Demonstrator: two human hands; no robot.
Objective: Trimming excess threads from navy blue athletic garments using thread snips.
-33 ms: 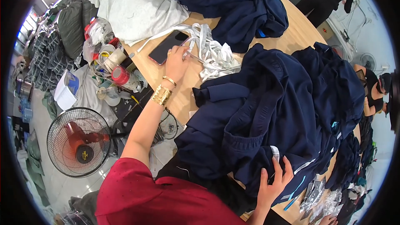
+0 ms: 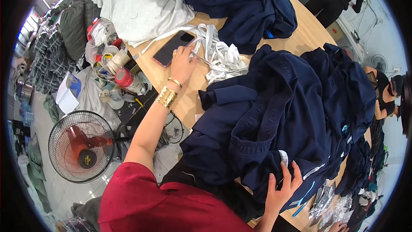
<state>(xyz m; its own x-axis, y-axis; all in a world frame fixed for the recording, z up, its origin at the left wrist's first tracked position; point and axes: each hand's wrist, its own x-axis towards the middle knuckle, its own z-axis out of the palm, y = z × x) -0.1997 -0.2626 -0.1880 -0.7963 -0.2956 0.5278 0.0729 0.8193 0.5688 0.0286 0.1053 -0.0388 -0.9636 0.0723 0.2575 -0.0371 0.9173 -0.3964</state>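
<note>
My left hand [image 2: 182, 63] is closed beside a dark smartphone [image 2: 173, 48] in a reddish case. From its fingers a slim, pointed, metal-looking tool [image 2: 203, 60] sticks out toward a tangled heap of white tape [image 2: 219, 53]. The tool's grip is hidden by the hand. In front of me lies a crumpled navy garment [image 2: 292, 99] with a gathered elastic waistband [image 2: 253, 147]. My right hand [image 2: 281, 191] rests on its near edge with fingers apart, next to a white strip [image 2: 283, 157] on the cloth.
Light grey fabric [image 2: 141, 6] and more navy clothing [image 2: 240, 8] lie across the far side of the wooden table [image 2: 307, 23]. A floor fan [image 2: 81, 146] stands at left, below jars and tape rolls [image 2: 124, 78]. Clear plastic bags [image 2: 322, 201] lie near right. Other people are at the right.
</note>
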